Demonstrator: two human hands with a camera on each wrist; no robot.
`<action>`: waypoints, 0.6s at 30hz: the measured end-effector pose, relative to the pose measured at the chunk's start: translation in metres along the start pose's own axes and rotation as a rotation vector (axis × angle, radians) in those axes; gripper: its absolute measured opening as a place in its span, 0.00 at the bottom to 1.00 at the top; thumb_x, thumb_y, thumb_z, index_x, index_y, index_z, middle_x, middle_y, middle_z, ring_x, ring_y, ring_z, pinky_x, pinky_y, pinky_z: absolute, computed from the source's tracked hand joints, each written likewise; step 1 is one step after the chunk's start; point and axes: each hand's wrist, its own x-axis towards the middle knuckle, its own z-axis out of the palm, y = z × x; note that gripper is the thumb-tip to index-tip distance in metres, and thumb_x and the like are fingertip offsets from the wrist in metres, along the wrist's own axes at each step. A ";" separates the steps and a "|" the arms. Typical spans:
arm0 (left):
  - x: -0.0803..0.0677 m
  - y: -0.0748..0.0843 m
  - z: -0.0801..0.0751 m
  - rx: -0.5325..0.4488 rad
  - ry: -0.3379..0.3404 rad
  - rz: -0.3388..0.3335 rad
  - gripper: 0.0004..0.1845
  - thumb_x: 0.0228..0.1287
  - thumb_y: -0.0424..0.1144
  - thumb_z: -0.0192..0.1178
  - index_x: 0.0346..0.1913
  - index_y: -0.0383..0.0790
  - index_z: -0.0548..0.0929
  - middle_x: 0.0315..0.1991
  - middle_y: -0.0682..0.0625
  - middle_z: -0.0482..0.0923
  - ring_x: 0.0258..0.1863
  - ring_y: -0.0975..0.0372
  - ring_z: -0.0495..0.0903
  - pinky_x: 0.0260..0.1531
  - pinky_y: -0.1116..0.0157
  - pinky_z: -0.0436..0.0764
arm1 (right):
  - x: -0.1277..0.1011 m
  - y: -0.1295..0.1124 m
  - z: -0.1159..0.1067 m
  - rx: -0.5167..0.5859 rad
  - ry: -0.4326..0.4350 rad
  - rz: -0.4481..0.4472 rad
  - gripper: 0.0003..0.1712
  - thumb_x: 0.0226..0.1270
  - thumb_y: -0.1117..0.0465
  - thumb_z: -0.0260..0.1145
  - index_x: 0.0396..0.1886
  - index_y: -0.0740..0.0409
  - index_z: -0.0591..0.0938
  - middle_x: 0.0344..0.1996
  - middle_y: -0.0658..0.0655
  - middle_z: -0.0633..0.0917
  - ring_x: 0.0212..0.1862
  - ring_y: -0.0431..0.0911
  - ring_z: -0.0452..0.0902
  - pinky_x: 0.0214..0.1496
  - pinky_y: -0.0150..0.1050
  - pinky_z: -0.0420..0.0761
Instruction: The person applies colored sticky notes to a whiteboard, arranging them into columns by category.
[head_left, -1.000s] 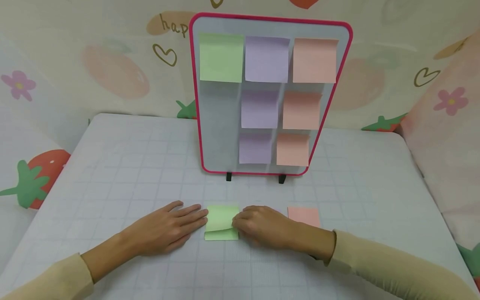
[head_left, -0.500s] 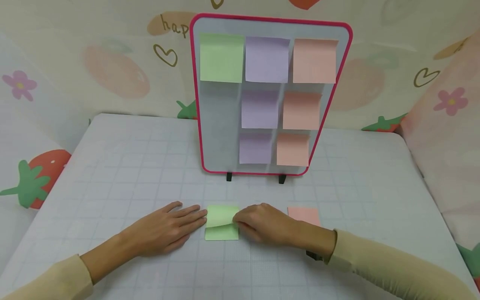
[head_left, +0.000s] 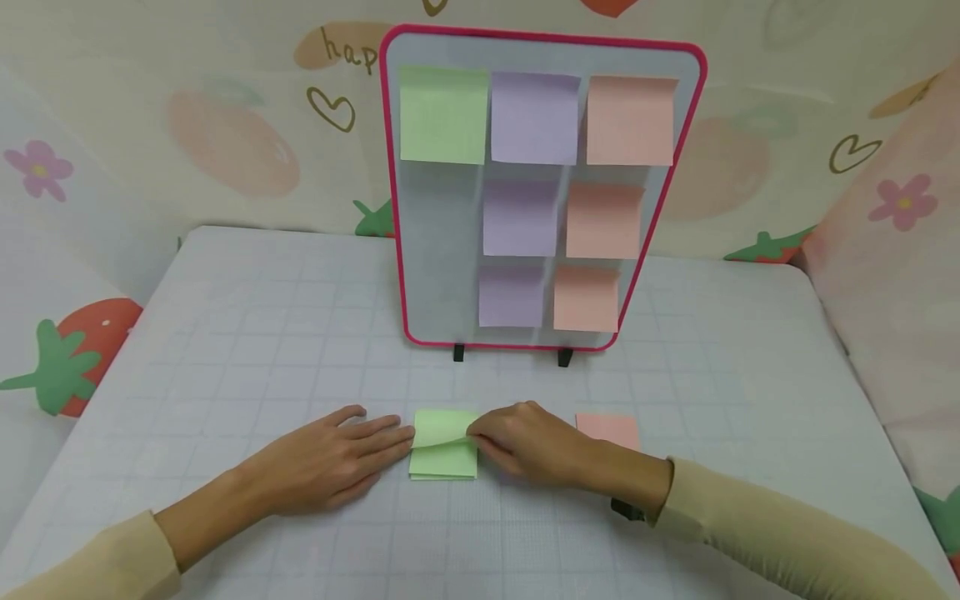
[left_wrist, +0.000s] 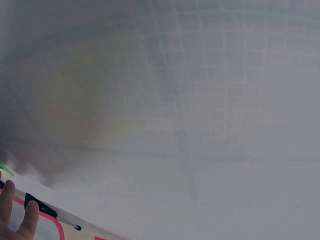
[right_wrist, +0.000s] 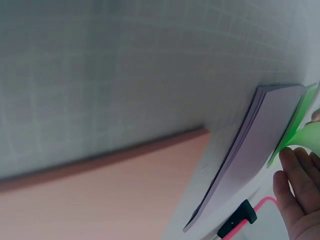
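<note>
— Hands, item one: left hand (head_left: 330, 462)?
— Flat on the table (head_left: 225, 333), fingers straight, tips touching the left edge of the green note pad (head_left: 442, 462). Left wrist view shows only blurred grid and two fingertips (left_wrist: 27, 222).

— Right hand (head_left: 528, 446)?
— Fingers pinching the top green sheet (head_left: 442, 429), its right edge peeled up and curled; the pad lies at the near middle of the table.

— Hidden or unclear?
— Purple pad (right_wrist: 250, 150) shows in the right wrist view only; the head view hides it, probably under the right hand. Pink pad (head_left: 609, 432) partly covered by the wrist.

— Surroundings?
— Pink-framed board (head_left: 420, 250) standing behind, bearing one green note (head_left: 442, 115), three purple, three pink.
</note>
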 end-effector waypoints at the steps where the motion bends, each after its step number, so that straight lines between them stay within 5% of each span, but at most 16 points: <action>1: 0.000 0.000 -0.001 0.002 0.004 0.006 0.25 0.73 0.47 0.52 0.68 0.42 0.76 0.68 0.51 0.73 0.65 0.58 0.74 0.57 0.53 0.76 | 0.000 0.000 0.000 -0.001 0.000 -0.001 0.05 0.68 0.69 0.63 0.37 0.59 0.86 0.32 0.49 0.86 0.33 0.33 0.78 0.42 0.26 0.80; 18: 0.000 0.004 -0.005 -0.018 0.073 0.089 0.22 0.75 0.45 0.46 0.63 0.42 0.80 0.63 0.51 0.78 0.59 0.59 0.79 0.56 0.58 0.78 | 0.000 0.001 0.001 0.014 -0.014 0.034 0.06 0.70 0.68 0.62 0.37 0.58 0.86 0.30 0.47 0.85 0.31 0.32 0.74 0.39 0.25 0.78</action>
